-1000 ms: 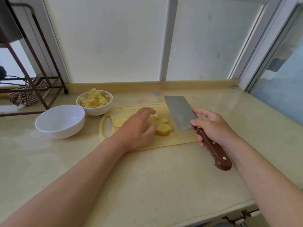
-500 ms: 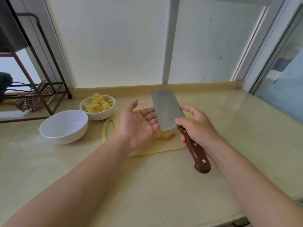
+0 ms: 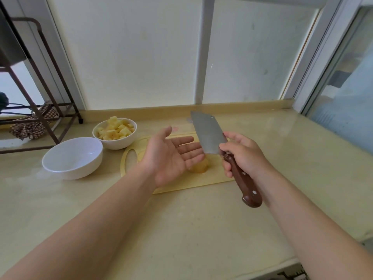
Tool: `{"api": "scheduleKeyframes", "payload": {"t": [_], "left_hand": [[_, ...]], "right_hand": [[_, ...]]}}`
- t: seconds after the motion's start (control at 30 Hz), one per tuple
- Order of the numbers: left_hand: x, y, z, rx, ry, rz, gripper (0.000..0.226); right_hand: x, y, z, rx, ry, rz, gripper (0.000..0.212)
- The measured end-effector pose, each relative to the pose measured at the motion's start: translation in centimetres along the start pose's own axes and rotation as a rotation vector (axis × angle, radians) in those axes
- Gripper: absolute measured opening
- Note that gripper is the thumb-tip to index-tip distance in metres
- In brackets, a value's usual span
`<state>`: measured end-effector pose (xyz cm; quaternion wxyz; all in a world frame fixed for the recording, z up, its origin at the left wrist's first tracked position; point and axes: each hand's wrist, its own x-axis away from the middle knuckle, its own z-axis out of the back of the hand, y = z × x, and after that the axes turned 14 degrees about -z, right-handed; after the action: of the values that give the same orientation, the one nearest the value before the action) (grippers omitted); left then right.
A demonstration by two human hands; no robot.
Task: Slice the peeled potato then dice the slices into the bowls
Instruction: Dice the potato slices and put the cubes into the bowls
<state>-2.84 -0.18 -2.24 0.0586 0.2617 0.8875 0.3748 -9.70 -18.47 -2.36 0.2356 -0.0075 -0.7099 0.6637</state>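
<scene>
My left hand (image 3: 171,156) hovers palm up and empty over the yellow cutting board (image 3: 181,182), fingers spread toward the blade. My right hand (image 3: 244,154) grips the brown handle of a cleaver (image 3: 207,134), whose steel blade is raised above the board and tilted to the far left. A peeled potato piece (image 3: 199,166) lies on the board just under my left fingertips, partly hidden. At the board's far left stands a small white bowl of diced potato (image 3: 115,132). A larger empty white bowl (image 3: 72,156) sits left of it.
A dark metal rack (image 3: 40,81) with a checked cloth (image 3: 30,124) beneath it stands at the far left of the beige counter. A frosted window backs the counter, with a raised ledge along the wall. The counter's front edge runs at lower right.
My left hand came off the potato pieces and turned palm up. The cleaver rose from beside the board and swung left over it, close to my left fingers.
</scene>
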Motion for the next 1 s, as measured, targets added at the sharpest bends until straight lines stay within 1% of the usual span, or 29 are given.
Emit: {"api": "scheduleKeyframes", "payload": {"t": [0.1, 0.17, 0.37, 0.5, 0.63, 0.73, 0.8, 0.93, 1.0], "left_hand": [[0.4, 0.1, 0.0, 0.046, -0.103, 0.055, 0.069], [0.5, 0.3, 0.1, 0.054, -0.123, 0.051, 0.071], [0.3, 0.3, -0.2, 0.061, -0.069, 0.002, 0.064], [0.1, 0.0, -0.1, 0.016, 0.006, -0.075, 0.057], [0.0, 0.3, 0.3, 0.002, 0.037, -0.092, 0.056], [-0.1, 0.2, 0.2, -0.021, 0.016, -0.058, 0.058], [0.0, 0.0, 0.0, -0.02, -0.029, -0.005, 0.061], [0.4, 0.0, -0.3, 0.042, -0.158, 0.099, 0.071], [0.6, 0.1, -0.3, 0.064, -0.179, 0.113, 0.073]], "right_hand": [[0.2, 0.2, -1.3, 0.066, 0.0, 0.01, 0.045], [0.3, 0.0, -1.4, 0.074, 0.026, 0.015, 0.047], [0.4, -0.4, -0.1, 0.054, 0.088, 0.029, 0.049], [-0.2, 0.0, -0.1, -0.012, 0.068, 0.002, 0.046], [-0.7, -0.2, 0.2, -0.07, 0.052, -0.015, 0.046], [-0.7, -0.3, 0.6, -0.101, 0.041, -0.029, 0.046], [-0.7, -0.2, 0.5, -0.088, 0.031, -0.029, 0.045], [-0.2, 0.2, -0.6, 0.01, 0.041, 0.001, 0.046], [0.2, 0.2, -1.0, 0.059, 0.066, 0.013, 0.049]]}}
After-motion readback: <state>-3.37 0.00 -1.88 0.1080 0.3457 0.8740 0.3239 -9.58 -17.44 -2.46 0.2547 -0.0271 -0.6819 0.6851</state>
